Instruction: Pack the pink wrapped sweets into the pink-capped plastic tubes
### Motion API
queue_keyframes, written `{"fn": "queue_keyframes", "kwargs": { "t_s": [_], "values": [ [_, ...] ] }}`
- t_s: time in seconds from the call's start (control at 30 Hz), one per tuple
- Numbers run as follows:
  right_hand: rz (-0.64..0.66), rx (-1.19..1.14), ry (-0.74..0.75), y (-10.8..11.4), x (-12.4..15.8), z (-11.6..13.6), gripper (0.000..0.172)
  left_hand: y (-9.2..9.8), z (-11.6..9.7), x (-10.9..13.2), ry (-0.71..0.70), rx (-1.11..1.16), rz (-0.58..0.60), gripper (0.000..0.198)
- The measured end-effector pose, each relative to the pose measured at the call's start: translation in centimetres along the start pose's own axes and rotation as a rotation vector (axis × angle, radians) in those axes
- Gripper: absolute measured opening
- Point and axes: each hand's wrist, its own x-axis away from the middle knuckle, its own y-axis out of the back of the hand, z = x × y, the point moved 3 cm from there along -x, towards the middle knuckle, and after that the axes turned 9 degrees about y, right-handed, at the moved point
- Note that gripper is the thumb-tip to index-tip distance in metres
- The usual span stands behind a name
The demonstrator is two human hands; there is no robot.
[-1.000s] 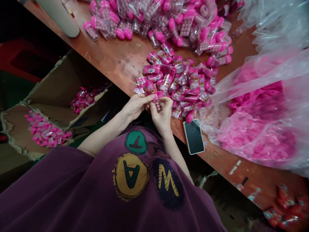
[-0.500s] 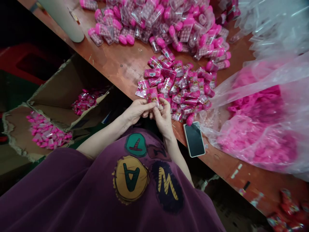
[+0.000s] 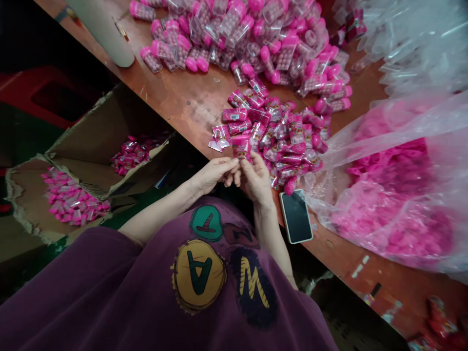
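My left hand (image 3: 210, 175) and my right hand (image 3: 256, 180) meet at the near edge of the wooden table (image 3: 183, 97). Together they pinch a small pink wrapped packet (image 3: 241, 146) that stands up above the fingertips. Just beyond it lies a pile of like pink wrapped packets (image 3: 281, 134). Farther back is a heap of clear tubes with pink caps (image 3: 256, 39).
A phone (image 3: 296, 217) lies face up at the table edge right of my hands. A big clear bag of pink parts (image 3: 398, 185) fills the right. A torn cardboard box (image 3: 84, 156) holding pink packets sits on the floor at left. A pale roll (image 3: 106, 29) stands at top left.
The packet has risen above my fingertips and is now held upright. Both hands stayed together at the table edge; the view shifted slightly.
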Motion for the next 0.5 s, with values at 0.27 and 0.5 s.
{"fn": "queue_keyframes", "kwargs": {
  "t_s": [0.27,0.5],
  "values": [
    [-0.255,1.181,0.331,1.5,-4.2,6.5,0.056,4.2,-1.9,0.9,-0.28,-0.121,-0.487,0.022],
    [0.086,1.647,-0.013,-5.9,-7.0,0.4,0.037,6.5,-1.8,-1.2,-0.267,-0.309,-0.578,0.04]
  ]
}}
